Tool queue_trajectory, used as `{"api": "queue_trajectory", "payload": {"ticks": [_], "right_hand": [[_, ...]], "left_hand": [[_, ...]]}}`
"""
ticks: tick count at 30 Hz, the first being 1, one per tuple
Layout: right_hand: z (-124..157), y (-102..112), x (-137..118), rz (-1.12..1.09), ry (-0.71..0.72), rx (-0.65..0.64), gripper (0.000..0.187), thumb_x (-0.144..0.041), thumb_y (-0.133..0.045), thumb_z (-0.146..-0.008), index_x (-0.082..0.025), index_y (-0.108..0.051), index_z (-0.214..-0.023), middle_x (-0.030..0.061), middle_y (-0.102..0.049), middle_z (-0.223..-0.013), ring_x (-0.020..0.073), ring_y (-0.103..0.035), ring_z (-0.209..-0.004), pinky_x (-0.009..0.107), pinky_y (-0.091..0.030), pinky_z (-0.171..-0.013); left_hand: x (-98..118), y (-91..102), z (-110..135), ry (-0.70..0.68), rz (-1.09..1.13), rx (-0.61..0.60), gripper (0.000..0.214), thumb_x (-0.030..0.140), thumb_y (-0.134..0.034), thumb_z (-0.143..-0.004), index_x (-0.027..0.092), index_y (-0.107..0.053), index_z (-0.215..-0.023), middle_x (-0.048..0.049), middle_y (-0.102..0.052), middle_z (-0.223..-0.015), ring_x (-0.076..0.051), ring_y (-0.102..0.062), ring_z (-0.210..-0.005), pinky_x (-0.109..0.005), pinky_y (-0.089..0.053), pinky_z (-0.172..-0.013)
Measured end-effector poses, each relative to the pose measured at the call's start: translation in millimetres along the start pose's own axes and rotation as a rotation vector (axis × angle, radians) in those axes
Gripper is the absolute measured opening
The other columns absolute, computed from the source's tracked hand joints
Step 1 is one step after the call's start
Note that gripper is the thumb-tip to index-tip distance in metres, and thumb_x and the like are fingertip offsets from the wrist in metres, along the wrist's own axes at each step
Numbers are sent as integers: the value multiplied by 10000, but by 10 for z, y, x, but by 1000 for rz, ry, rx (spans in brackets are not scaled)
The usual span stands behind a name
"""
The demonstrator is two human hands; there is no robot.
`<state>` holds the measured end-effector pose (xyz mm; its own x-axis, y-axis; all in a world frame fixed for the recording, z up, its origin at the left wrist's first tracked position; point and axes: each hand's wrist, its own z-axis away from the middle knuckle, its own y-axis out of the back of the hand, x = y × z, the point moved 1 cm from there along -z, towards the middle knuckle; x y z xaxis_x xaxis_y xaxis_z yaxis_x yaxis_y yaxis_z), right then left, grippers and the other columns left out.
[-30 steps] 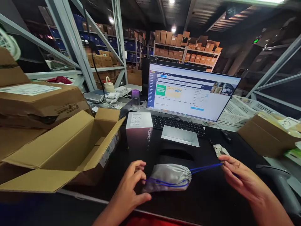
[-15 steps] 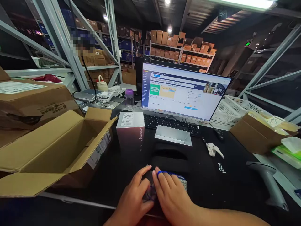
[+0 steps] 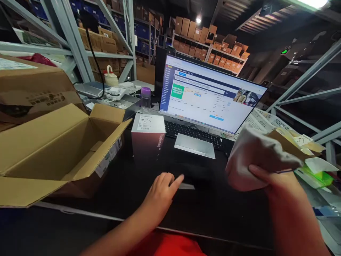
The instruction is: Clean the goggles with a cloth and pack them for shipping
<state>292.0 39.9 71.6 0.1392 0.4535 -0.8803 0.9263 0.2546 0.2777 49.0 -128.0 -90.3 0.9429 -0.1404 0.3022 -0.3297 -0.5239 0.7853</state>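
My right hand is raised over the right side of the table. It grips a soft, greyish-pink cloth pouch, with the thumb pressed on the near side and the other fingers hidden. My left hand is low over the black tabletop, thumb stretched out and fingers loosely bent, with nothing visible in it. Just beyond the left thumb lies a small pale flat piece. A white and dark pink box stands upright farther back. To its right is a shallow white box part.
An open cardboard carton takes up the left side, beside a larger carton. At the back are a monitor, a keyboard and a purple-capped bottle. White baskets stand at the right.
My hands have parted. The right hand has swung up and right with the cloth pouch. The left hand stays near the table, and the patterned item under the hands is out of sight.
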Motion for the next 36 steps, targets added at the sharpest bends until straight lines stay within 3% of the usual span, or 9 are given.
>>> {"api": "queue_trajectory", "payload": {"ticks": [3, 9, 12, 14, 19, 22, 25, 29, 36], "right_hand": [[-16, -156, 4, 27, 12, -86, 613, -353, -886, -511, -249, -568, -1024, 8, -639, -896, 210, -597, -757, 307, -491, -637], [297, -838, 102, 111, 197, -328, 482, -309, -746, -679, -259, -455, -1060, -16, -586, -886, 153, -559, -700, 236, -455, -595], [365, -1047, 209, 519, 346, -658, 371, -194, -649, -691, -227, -500, -1029, 34, -639, -934, 196, -617, -799, 272, -470, -691], [371, -1141, 241, 890, 327, -848, 362, -103, -601, -681, -206, -536, -1023, 57, -672, -947, 223, -654, -828, 283, -465, -693], [358, -1464, 133, 1299, 117, -921, 386, -5, -561, -765, -146, -584, -1124, 131, -721, -987, 286, -723, -867, 308, -497, -658], [300, -1653, 118, 1273, 102, -985, 367, -4, -557, -821, -72, -592, -1180, 202, -725, -992, 320, -730, -889, 339, -519, -667], [162, -1656, 192, 1131, 192, -1072, 469, -129, -738, -768, -92, -598, -1214, 180, -712, -1089, 303, -700, -990, 331, -520, -774], [38, -1463, 294, 687, 178, -1119, 638, -419, -867, -675, -157, -640, -1209, 100, -716, -1126, 268, -678, -1003, 304, -501, -823], [295, -1029, 218, 428, 21, -986, 638, -417, -757, -826, -251, -547, -1405, 86, -597, -1407, 254, -562, -1276, 369, -414, -1093]], "left_hand": [[54, -38, 83, -71, 10, 69, 395, -29, -467, -809, 196, -625, -1093, -112, -571, -1152, -276, -570, -1101, -461, -570, -887], [95, -13, 140, -28, 150, 63, 307, -4, -452, -835, 198, -650, -952, -135, -397, -1430, -322, -425, -1343, -485, -523, -1011], [100, 8, 127, -11, 254, -13, 355, 5, -501, -811, 239, -666, -1020, -116, -417, -1429, -313, -457, -1330, -477, -516, -1029], [82, -4, 148, 51, 284, -60, 418, -3, -545, -768, 250, -644, -1085, -118, -444, -1414, -313, -492, -1308, -484, -520, -1029], [37, -72, 257, 236, 309, -31, 311, 25, -602, -738, 223, -572, -976, -121, -455, -1413, -314, -504, -1308, -516, -501, -1054], [45, -60, 265, 210, 301, -17, 281, 50, -584, -783, 227, -563, -1001, -123, -416, -1459, -307, -482, -1338, -512, -490, -1068], [46, -9, 233, 189, 293, -37, 241, 55, -578, -797, 221, -571, -972, -116, -339, -1536, -315, -423, -1394, -502, -468, -1092], [63, 40, 210, 166, 314, -91, 256, 52, -588, -791, 230, -597, -974, -102, -304, -1561, -321, -412, -1404, -498, -469, -1092], [74, 58, 206, 168, 305, -108, 281, 43, -586, -798, 235, -616, -1001, -104, -357, -1514, -307, -443, -1382, -492, -477, -1086]]}}
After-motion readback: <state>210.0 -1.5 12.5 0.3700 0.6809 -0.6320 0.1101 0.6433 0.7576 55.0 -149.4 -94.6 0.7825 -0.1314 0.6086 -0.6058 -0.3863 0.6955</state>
